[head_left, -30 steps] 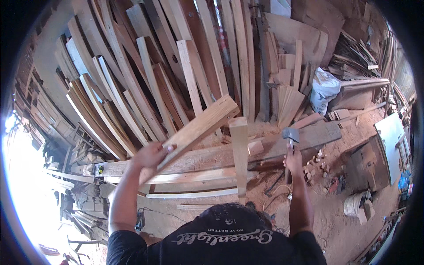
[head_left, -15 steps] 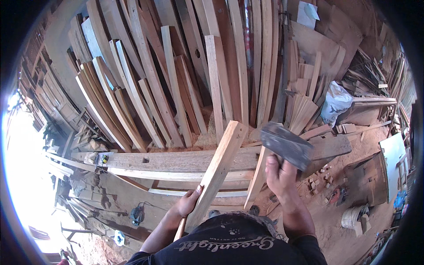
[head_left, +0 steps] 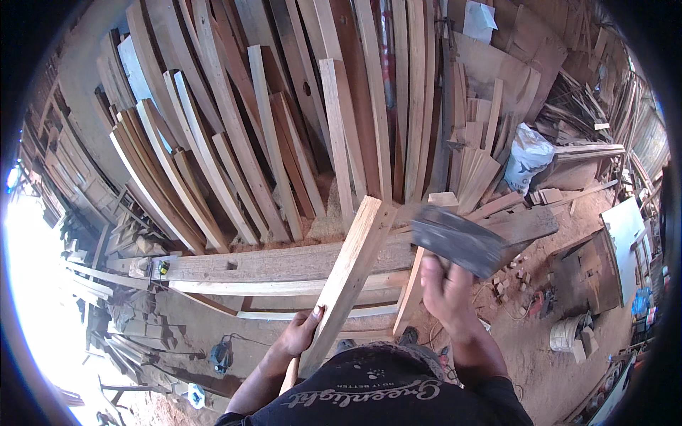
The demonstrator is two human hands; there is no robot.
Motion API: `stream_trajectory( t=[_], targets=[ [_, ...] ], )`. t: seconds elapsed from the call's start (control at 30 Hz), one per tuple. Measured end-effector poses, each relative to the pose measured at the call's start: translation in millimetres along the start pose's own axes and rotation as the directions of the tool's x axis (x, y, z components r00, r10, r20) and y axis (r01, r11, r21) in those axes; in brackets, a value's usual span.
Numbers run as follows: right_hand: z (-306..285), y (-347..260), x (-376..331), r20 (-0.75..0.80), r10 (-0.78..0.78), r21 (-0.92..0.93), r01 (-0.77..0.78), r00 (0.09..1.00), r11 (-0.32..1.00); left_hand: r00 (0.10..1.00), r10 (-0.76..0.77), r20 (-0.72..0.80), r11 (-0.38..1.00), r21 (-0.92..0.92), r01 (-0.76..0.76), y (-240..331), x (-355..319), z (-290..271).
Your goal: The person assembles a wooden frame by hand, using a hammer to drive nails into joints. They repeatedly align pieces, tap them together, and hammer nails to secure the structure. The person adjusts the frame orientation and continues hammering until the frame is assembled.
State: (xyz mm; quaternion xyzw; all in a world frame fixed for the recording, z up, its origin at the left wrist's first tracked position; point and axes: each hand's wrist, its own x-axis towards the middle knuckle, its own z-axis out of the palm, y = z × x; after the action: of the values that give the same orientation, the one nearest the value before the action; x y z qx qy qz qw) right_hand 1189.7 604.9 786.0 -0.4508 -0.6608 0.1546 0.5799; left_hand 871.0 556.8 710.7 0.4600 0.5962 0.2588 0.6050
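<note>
My left hand (head_left: 300, 331) grips a squared wooden beam (head_left: 346, 278) partway along its left side. The beam slants up and away from my body, its pale end uppermost. My right hand (head_left: 447, 287) is closed round a mallet whose dark, block-shaped head (head_left: 457, 241), blurred by motion, is to the right of the beam's upper end. A gap shows between the head and the beam. Most of the mallet's handle is hidden by my fingers. Behind my right hand stands a second squared timber (head_left: 410, 298), partly covered by the mallet.
A thick horizontal plank (head_left: 298, 261) crosses in front of me. Many long boards (head_left: 227, 121) lean beyond it. At the right are a white sack (head_left: 529, 157), a bucket of offcuts (head_left: 565, 335) and scattered wood blocks (head_left: 506, 285). A corded power tool (head_left: 221, 356) lies at lower left.
The view has shifted slightly. The mallet head sits a little lower, and the second timber's top end now shows above it. My left hand keeps its grip on the beam.
</note>
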Motion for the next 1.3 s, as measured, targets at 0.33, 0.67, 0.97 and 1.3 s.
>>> stream_trajectory(
  t=[0.33, 0.67, 0.97, 1.3],
  targets=[
    [-4.9, 0.7, 1.6, 0.128, 0.048, -0.268, -0.012, 0.991, 0.963, 0.999, 0.027, -0.023, 0.999, 0.019, -0.026, -4.6, 13.9, 19.0],
    [-33.8, -6.8, 4.5, 0.048, -0.136, -0.1, 0.14, 0.99, 0.985, 0.966, 0.217, 0.142, 0.974, -0.096, -0.205, -5.8, 30.8, 2.5],
    [-35.6, -18.5, 14.3, -0.091, 0.04, -0.125, -0.051, 0.995, 0.991, 0.978, 0.168, 0.124, 0.985, 0.009, -0.171, 6.9, 39.6, 2.4],
    [-40.0, 19.8, 11.0, 0.014, 0.131, -0.36, -0.117, 0.991, 0.926, 0.988, 0.153, 0.026, 0.981, -0.127, -0.148, 5.3, 22.0, 24.1]
  ],
)
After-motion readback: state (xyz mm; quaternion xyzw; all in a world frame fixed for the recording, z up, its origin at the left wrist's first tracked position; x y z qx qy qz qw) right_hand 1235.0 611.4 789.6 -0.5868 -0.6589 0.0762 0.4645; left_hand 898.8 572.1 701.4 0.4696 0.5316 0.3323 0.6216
